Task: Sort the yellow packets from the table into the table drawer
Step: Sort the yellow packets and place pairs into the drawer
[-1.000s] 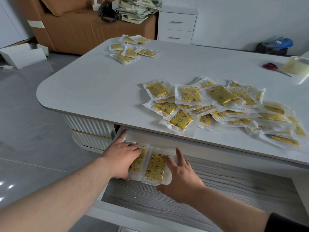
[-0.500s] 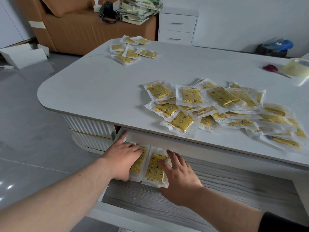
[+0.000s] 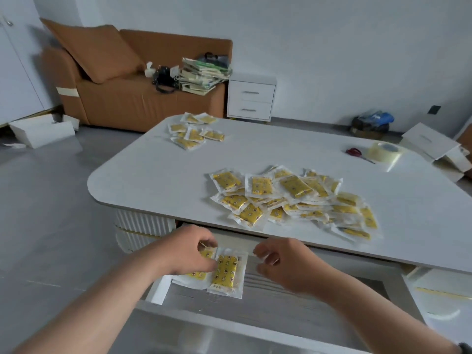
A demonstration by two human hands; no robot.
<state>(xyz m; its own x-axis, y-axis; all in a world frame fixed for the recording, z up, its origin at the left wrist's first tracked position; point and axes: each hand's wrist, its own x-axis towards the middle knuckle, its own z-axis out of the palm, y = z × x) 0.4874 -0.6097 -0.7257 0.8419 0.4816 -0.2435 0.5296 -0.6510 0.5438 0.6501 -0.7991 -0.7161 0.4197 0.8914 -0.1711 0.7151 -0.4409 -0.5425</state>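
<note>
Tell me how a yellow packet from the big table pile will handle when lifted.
Probably light and flat: the packets lie thin and overlapped on the table. Their clear glossy wrappers look slippery, so stacked ones may slide. The sealed edges likely flex.

No word or number can be read anywhere. The flat yellow packets in clear plastic wrap carry small dark figures and one tiny printed line at the lower end, too blurred to read.

Your left hand is palm down, fingers curled under; blur hides whether they pinch anything. Just to its right, your right hand hangs loosely curled, holding nothing. Both forearms are bare.
</note>
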